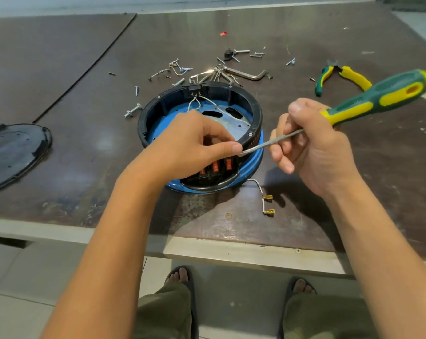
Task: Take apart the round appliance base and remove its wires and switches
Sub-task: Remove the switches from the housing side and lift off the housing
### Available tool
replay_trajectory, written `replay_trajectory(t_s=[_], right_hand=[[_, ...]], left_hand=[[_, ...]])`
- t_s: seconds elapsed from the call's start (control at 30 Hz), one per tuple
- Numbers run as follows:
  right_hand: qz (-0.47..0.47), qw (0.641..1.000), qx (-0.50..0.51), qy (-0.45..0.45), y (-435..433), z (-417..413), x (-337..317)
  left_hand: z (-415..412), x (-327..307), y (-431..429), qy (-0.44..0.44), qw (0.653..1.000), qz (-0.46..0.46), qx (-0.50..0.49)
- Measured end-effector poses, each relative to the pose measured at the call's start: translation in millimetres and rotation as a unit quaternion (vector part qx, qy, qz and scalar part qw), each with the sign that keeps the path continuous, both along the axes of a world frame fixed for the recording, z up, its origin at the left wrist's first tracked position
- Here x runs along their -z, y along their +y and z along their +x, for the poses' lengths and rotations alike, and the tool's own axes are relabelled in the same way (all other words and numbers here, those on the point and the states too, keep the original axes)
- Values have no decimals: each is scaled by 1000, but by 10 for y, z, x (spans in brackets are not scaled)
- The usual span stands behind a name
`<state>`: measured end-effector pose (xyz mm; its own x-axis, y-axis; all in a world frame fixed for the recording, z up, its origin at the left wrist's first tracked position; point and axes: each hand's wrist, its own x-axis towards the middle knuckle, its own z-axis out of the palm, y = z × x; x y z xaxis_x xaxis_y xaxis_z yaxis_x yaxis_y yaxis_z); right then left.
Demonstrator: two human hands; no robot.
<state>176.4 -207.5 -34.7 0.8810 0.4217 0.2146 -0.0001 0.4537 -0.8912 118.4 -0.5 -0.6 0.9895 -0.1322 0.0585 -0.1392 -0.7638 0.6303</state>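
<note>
Left hand (197, 140) curls over the near rim of the round appliance base (256, 111), just above its red switches (215, 166). Right hand (314, 148) grips a green-and-yellow screwdriver (383, 96), its tip at that rim beside the left thumb. On the dark worktop (353, 179) lie a black cover (16, 152) far left, loose screws (177, 69) behind the base, a white wire (268, 198) just right of it, and pliers (353, 78) beyond.

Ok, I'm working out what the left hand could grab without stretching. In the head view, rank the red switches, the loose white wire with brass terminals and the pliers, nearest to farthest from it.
1. Red switches: right under the left hand, in the near side of the base.
2. Loose white wire: on the table, near right.
3. Pliers: far right.
</note>
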Motion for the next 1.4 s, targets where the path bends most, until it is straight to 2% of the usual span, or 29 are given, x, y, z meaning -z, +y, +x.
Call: replay_trajectory(t_s=[0.17, 0.27, 0.33, 0.47, 0.73, 0.9, 0.97, 1.1, 1.33, 1.4], right_hand=[[-52, 996, 19, -74, 45, -78, 37], [-52, 993, 20, -99, 106, -81, 44], [-65, 996, 26, -61, 127, -34, 26], [-77, 993, 49, 80, 140, 43, 27], [-97, 973, 67, 201, 146, 103, 30], [-92, 946, 58, 307, 140, 115, 68], [-100, 955, 54, 273, 101, 105, 46], [-94, 984, 59, 138, -15, 50, -54], [-126, 989, 81, 12, -150, -122, -146], [-111, 989, 100, -20, -167, -163, -137]], left_hand=[[4, 9, -2, 2, 1000, 1, 3], [7, 5, 0, 0, 1000, -3, 2], [9, 5, -1, -1, 1000, -4, 4], [7, 10, -10, -3, 1000, -7, 5], [9, 14, -8, -7, 1000, -8, 5], [11, 1, -8, 6, 1000, -5, 13], [9, -2, -10, 6, 1000, -7, 11], [2, 13, -6, -3, 1000, 5, 3], [51, 72, -6, -27, 999, 24, -24], [71, 92, -8, -33, 999, 25, -33]])
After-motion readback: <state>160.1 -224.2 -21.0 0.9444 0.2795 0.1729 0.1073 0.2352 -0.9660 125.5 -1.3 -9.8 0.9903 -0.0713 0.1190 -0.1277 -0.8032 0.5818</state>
